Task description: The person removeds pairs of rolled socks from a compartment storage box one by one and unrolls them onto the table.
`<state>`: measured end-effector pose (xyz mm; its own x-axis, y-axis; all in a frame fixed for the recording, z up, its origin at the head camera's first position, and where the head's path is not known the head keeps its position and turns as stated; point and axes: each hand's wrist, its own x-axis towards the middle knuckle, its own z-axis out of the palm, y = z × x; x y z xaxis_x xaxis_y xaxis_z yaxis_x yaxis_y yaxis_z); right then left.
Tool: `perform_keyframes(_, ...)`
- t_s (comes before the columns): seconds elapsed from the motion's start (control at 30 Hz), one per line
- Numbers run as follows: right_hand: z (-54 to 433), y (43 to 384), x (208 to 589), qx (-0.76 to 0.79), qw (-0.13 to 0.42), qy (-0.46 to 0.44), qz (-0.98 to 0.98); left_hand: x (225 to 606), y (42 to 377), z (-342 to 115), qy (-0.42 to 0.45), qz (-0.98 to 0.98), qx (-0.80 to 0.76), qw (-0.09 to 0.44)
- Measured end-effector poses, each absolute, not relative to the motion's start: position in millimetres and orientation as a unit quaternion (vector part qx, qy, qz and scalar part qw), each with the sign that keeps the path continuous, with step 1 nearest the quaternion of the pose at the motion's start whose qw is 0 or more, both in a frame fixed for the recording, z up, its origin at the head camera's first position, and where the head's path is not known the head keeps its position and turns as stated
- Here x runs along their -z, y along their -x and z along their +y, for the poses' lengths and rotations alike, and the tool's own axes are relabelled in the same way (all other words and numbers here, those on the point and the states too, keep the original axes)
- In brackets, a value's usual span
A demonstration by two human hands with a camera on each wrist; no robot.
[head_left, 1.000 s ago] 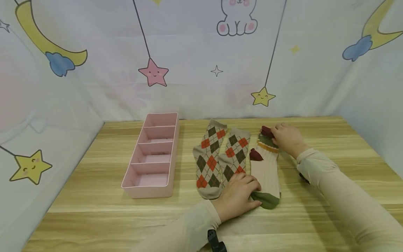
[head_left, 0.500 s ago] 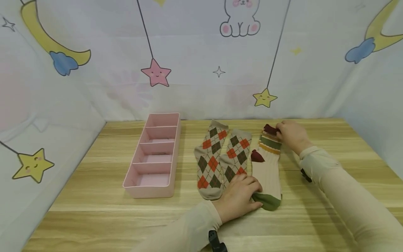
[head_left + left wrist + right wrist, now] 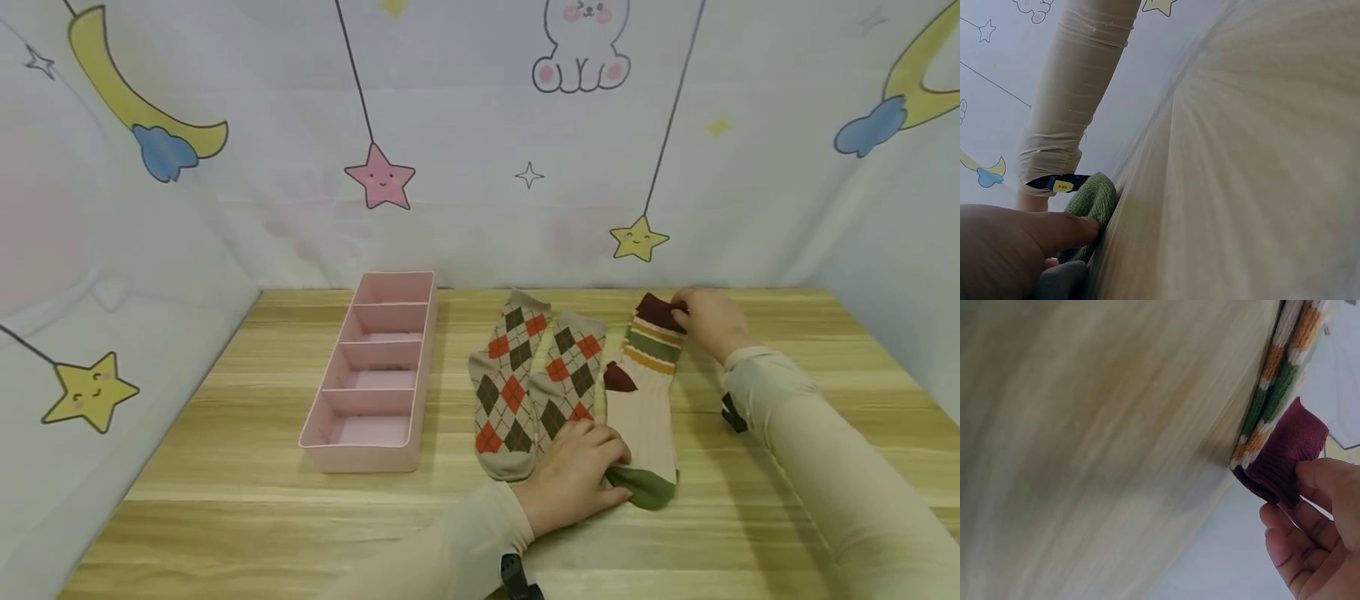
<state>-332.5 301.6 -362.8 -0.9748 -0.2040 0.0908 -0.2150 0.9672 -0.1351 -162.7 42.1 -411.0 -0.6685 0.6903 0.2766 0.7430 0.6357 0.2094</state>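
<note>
A cream sock (image 3: 641, 425) lies lengthwise on the table, with a burgundy cuff and heel, striped band and green toe. My right hand (image 3: 716, 321) pinches the burgundy cuff (image 3: 1285, 453) between thumb and fingers; two striped layers show one over the other in the right wrist view. At the near end, my left hand (image 3: 577, 475) has the green toe (image 3: 1094, 209) between thumb and forefinger. That hand also covers the toe end of one argyle sock (image 3: 573, 367). Another argyle sock (image 3: 506, 400) lies flat to its left.
A pink tray (image 3: 422, 392) with several compartments stands on the wooden table (image 3: 225, 433), left of the socks. Behind the table hangs a white cloth backdrop (image 3: 465, 108) with printed stars and moons.
My right hand has moved slightly farther back and right, drawing the burgundy cuff out; more of the cuff and stripes shows. My left hand stays at the toe. The head view has shifted slightly.
</note>
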Motion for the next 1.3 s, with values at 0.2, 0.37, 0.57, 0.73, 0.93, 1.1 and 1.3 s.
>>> perform_keyframes(0.2,311,334,367,-0.088,0.029,-0.09,-0.992,412,161,46,0.405,-0.898,0.154,0.084)
perform_keyframes(0.37,317,336,369,-0.094,0.023,-0.085,-0.992,411,160,49,0.41,-0.895,0.153,0.085)
perform_keyframes(0.57,322,337,369,-0.096,0.012,-0.077,-0.992,411,159,52,0.413,-0.894,0.153,0.086)
perform_keyframes(0.73,322,338,368,-0.081,-0.002,-0.079,-0.994,412,158,52,0.414,-0.892,0.159,0.089)
perform_keyframes(0.93,320,339,367,-0.077,-0.018,-0.081,-0.994,412,159,49,0.417,-0.889,0.166,0.095)
perform_keyframes(1.1,317,339,360,-0.096,-0.013,-0.076,-0.992,412,162,43,0.412,-0.887,0.178,0.105)
perform_keyframes(1.3,316,337,354,-0.105,-0.012,-0.076,-0.991,411,165,38,0.399,-0.893,0.185,0.094)
